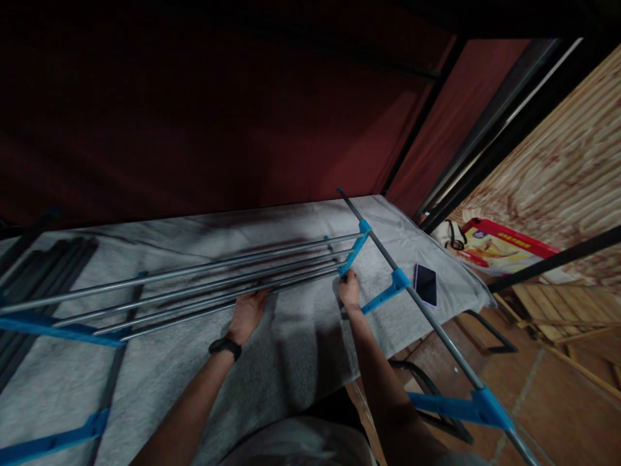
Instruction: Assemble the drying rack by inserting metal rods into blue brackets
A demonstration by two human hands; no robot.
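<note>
A rack of thin grey metal tubes (213, 261) spans from left to right over a grey cloth. The tubes fit into a blue plastic bracket (358, 249) at the right and another blue bracket (63, 327) at the left. My left hand (247, 316), with a dark watch on its wrist, has its fingers closed around the front tube near its middle. At the tip of the right bracket, my right hand (349, 291) grips the bracket's end where the front tube meets it. The right fingertips are partly hidden. A grey pole (439, 340) runs through the right bracket.
More blue brackets (383, 299) stick out from the poles. A phone (425, 285) lies on the cloth (295, 343) beside the right pole. Dark tubes (43, 285) lie at left. Beyond the right edge are a red and yellow box (509, 246) and a wooden slatted piece (563, 310).
</note>
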